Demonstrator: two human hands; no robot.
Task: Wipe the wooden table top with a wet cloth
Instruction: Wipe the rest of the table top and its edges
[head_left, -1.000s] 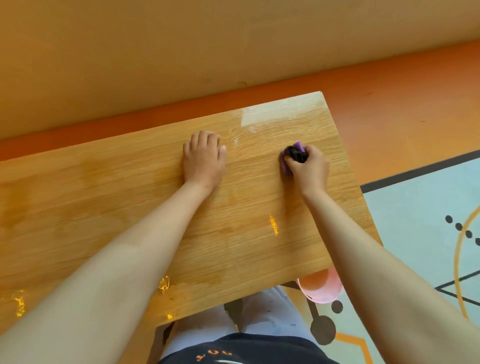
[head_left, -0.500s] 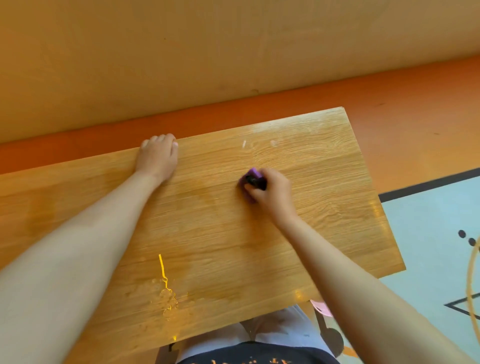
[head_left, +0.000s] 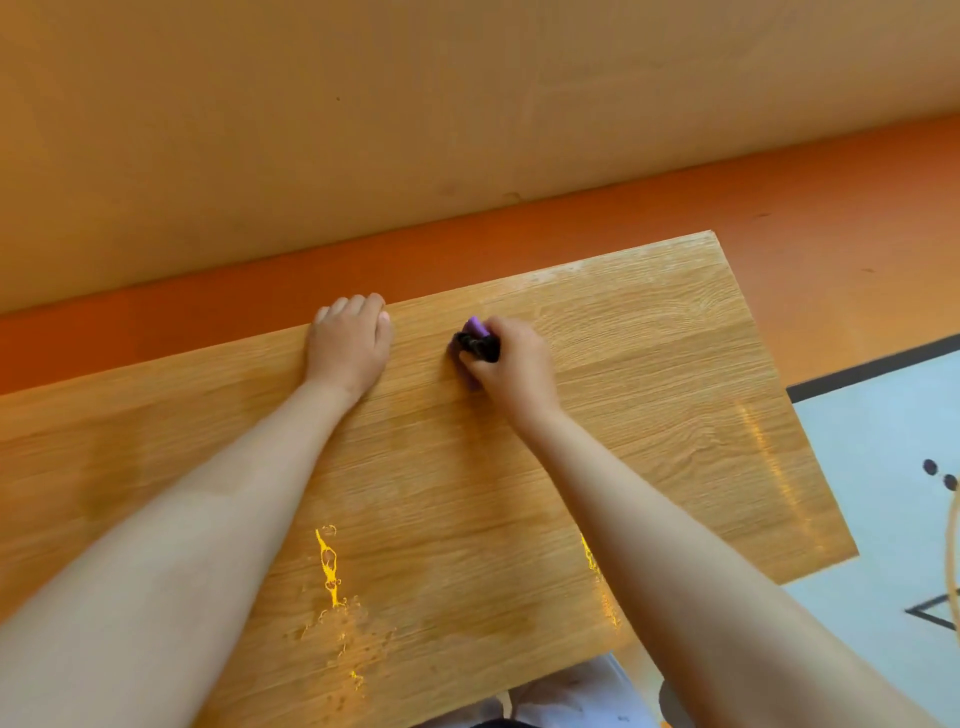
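The wooden table top (head_left: 649, 395) fills the middle of the view, with wet glistening streaks near its front edge. My right hand (head_left: 517, 366) is closed around a bunched purple and black cloth (head_left: 477, 340) and presses it onto the wood near the far edge, a little right of centre. My left hand (head_left: 349, 345) lies flat, palm down, on the table at its far edge, with the fingertips over the rim. About a hand's width of bare wood separates the two hands.
An orange floor strip (head_left: 805, 208) and a tan wall (head_left: 415, 104) lie beyond the table. A pale blue mat with dark lines (head_left: 883, 467) is on the floor at the right. My legs in light trousers (head_left: 561, 701) show under the front edge.
My right hand has carried the cloth from the table's middle up toward the far edge. My left hand has shifted right along the far edge, closer to the cloth.
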